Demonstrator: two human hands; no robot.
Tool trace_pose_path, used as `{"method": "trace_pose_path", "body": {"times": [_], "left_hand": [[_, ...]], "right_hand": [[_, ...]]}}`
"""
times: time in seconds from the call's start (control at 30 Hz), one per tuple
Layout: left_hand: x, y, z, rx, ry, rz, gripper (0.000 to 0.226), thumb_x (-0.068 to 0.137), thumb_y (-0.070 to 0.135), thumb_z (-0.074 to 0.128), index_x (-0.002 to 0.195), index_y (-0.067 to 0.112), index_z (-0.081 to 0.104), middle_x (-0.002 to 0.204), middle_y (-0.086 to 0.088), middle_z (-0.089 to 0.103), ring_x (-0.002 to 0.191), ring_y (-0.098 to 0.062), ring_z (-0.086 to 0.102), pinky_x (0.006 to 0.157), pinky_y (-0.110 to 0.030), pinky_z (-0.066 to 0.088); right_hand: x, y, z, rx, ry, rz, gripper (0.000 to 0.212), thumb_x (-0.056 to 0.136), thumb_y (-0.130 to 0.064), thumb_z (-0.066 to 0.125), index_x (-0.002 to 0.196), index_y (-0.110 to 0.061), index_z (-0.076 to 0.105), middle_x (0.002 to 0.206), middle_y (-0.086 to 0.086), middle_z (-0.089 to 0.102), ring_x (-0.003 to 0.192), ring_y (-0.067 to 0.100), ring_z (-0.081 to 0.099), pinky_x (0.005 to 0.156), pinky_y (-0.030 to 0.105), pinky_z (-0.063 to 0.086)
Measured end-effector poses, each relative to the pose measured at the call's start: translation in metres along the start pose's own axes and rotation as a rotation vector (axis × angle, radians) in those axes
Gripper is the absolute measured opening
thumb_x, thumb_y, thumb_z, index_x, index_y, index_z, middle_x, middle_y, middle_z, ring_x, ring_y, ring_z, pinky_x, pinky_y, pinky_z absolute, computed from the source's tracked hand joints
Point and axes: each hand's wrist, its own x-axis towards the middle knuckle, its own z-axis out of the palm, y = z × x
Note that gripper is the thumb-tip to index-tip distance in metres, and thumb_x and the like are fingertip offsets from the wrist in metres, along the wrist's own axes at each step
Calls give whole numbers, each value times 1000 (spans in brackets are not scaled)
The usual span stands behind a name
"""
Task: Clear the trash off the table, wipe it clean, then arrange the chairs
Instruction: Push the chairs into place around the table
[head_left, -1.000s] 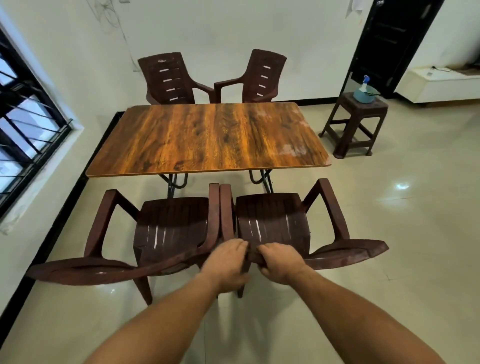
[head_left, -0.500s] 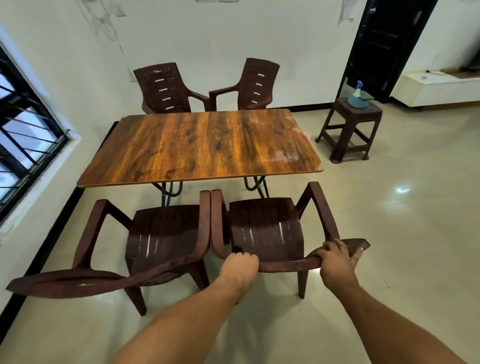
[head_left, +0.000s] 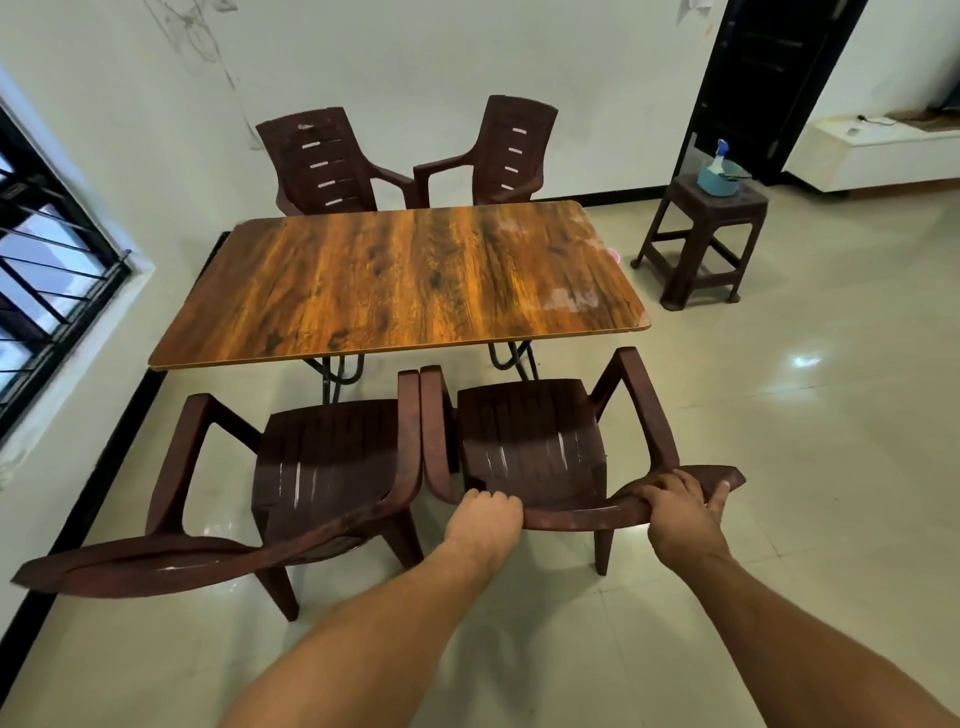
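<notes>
The left hand (head_left: 483, 512) is curled over the top rail of a dark brown slatted plastic armchair (head_left: 530, 441), at the left end of its backrest. The right hand (head_left: 680, 506) grips the same rail toward its right end, fingers wrapped over the edge. This chair faces the near long edge of a rectangular table with an orange-brown wood-grain top (head_left: 405, 280), toward that edge's right corner. Its seat front stands just short of the edge, with a strip of floor showing between them.

Just beside it on the left stands a second brown plastic armchair (head_left: 322, 457), also facing the near edge. The two inner armrests run side by side – touching or nearly so, I cannot tell which.

Two more brown plastic armchairs (head_left: 317, 161) stand at the table's far edge, backs to the white wall. Glossy cream floor tiles (head_left: 805, 415) lie open to the right of the held chair. Off the table's far right corner sits a small brown plastic stool (head_left: 711, 228) carrying a blue tub (head_left: 719, 176). A barred window (head_left: 41, 270) fills the left wall – only a narrow lane of floor runs between that wall and the table's left edge.
</notes>
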Motion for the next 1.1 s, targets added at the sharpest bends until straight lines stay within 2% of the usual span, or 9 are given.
{"method": "trace_pose_path", "body": {"times": [0.1,0.2,0.4,0.53,0.6,0.7,0.8,0.93,1.1], "left_hand": [[-10,-13,2,-71,22,49,72,98,29,55,157,8,19,164,-14,22,152,-32,17,124,-54,8],[-28,-41,3,-144,86,4,101,89,61,57,159,11,4,168,-8,4,155,-27,-3,124,-57,-3],[-81,-146,34,-150,184,-172,107,85,79,42,159,10,6,168,-8,4,155,-25,-3,124,-54,-4],[-125,-219,63,-212,80,-277,112,79,86,43,159,14,11,166,-6,16,154,-25,9,125,-50,4],[-149,-254,80,-185,0,-308,103,81,78,52,156,15,21,160,-6,29,150,-25,20,124,-48,12],[-169,-290,93,-97,-48,-295,66,90,51,60,144,19,40,148,-3,46,142,-24,33,121,-46,19],[-169,-303,94,-69,-31,-187,42,91,20,54,133,20,53,135,-2,56,136,-23,42,119,-43,23],[-167,-312,97,-89,44,-155,29,91,14,43,113,22,61,113,-2,67,108,-25,61,96,-39,45],[-161,-321,102,-137,66,-170,29,93,13,43,115,20,60,112,-4,67,104,-28,64,90,-43,50]], "right_hand": [[-3,-13,-11,-76,-8,-102,87,81,-14,56,157,-30,15,163,6,16,152,29,-4,115,66,-8],[-8,-55,-20,-10,-24,-334,107,71,-25,60,158,-28,-2,166,5,-1,152,25,-14,118,60,-10],[-28,-193,-21,131,-37,-687,95,81,-51,56,158,-29,4,167,4,0,152,20,-10,122,52,-6],[-50,-297,-12,177,-61,-810,92,85,-60,57,158,-29,10,166,4,8,153,21,-4,123,50,-1],[-65,-342,2,115,-76,-842,88,87,-58,56,157,-27,13,165,4,13,153,23,0,124,50,-1],[-80,-386,24,15,-63,-842,66,96,-47,49,154,-23,27,160,6,27,151,25,13,123,50,4],[-84,-405,30,-26,-24,-770,47,93,-24,49,139,-22,48,141,6,49,134,28,39,118,45,20],[-80,-414,33,-21,10,-707,38,93,-18,44,130,-26,53,123,1,58,119,26,49,105,41,32],[-73,-423,29,-58,-31,-678,44,93,-16,51,135,-29,50,130,0,56,126,24,46,115,41,24]]}}
